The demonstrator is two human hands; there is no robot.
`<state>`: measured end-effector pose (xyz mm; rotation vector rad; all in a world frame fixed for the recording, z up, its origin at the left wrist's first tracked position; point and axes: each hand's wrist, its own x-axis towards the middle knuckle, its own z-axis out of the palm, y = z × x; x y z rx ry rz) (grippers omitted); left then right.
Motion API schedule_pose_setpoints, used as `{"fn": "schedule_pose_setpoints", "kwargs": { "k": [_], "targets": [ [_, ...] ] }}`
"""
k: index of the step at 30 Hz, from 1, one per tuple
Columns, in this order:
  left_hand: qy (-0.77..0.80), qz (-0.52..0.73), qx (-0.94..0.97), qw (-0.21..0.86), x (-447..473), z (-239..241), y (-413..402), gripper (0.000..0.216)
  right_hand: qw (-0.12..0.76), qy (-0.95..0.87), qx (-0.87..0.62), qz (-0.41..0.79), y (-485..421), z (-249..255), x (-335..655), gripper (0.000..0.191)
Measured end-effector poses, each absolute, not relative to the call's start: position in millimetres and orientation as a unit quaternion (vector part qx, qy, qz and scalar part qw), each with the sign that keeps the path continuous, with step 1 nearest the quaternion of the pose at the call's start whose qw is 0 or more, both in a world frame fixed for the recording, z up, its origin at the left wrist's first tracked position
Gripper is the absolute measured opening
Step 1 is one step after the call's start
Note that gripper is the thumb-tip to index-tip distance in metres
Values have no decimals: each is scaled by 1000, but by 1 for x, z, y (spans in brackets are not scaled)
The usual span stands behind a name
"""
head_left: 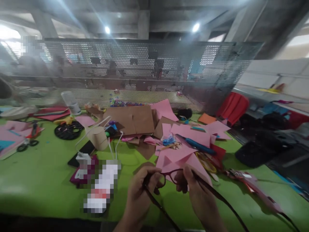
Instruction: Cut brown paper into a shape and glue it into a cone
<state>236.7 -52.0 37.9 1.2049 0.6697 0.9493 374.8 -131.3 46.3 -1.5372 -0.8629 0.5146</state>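
A pair of dark-framed glasses (172,176) is held up over the near side of the green table, its temples reaching back toward me. My left hand (144,190) grips the left side of the frame, fingers curled near the lens. On the other side, my right hand (193,188) pinches the frame near its right hinge. Behind the glasses lie creased pink paper sheets (170,161). The lower ends of both temples run out of view at the bottom.
Across the green table (41,170) lie a brown cardboard piece (130,120), a cardboard roll (98,138), scissors (28,145), a blue pen-like tool (198,145) and a blurred-out phone-shaped item (102,187). A pink glue gun (256,188) rests at right. A perforated metal screen (135,71) stands behind.
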Motion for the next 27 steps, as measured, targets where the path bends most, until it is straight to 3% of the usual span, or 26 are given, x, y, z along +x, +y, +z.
{"fn": "schedule_pose_setpoints", "kwargs": {
  "k": [9,15,22,27],
  "targets": [
    [376,435,541,614,230,35,-52,61,546,-453,-690,141,-127,50,372,50],
    [375,487,591,522,229,29,-56,49,474,-457,-739,141,-125,52,372,42],
    [357,448,584,575,222,38,-48,57,445,-499,-728,153,-133,60,377,49],
    [337,442,579,597,225,43,-48,43,489,-472,-698,225,-129,55,380,43]
  ]
}}
